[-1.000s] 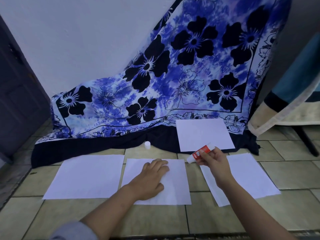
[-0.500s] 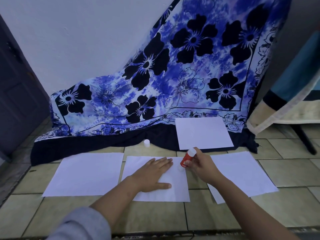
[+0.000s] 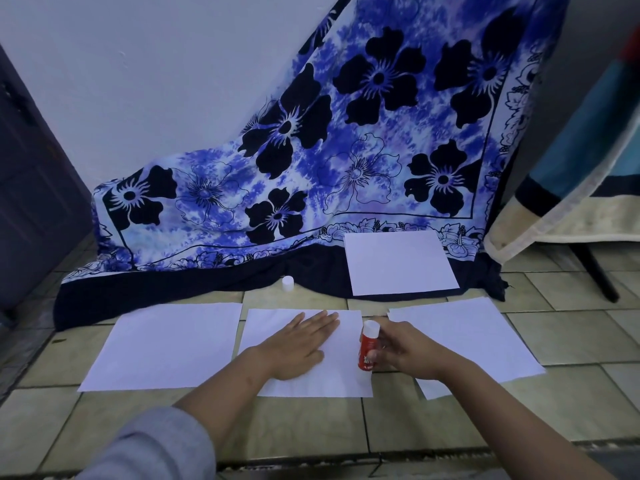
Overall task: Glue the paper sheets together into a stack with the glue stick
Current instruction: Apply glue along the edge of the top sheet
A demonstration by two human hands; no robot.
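Flat, the left hand (image 3: 301,344) presses the middle sheet (image 3: 341,375) while right fingers (image 3: 388,346) pinch the glue stick (image 3: 368,346).

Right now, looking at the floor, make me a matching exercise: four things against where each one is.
Things:
1. glue stick
2. left hand
3. cap
4. far sheet

Places:
A. flat on the middle sheet
B. partly on the flowered cloth
C. held in the right hand
D. loose by the cloth's hem

Pairs: 1-C, 2-A, 3-D, 4-B
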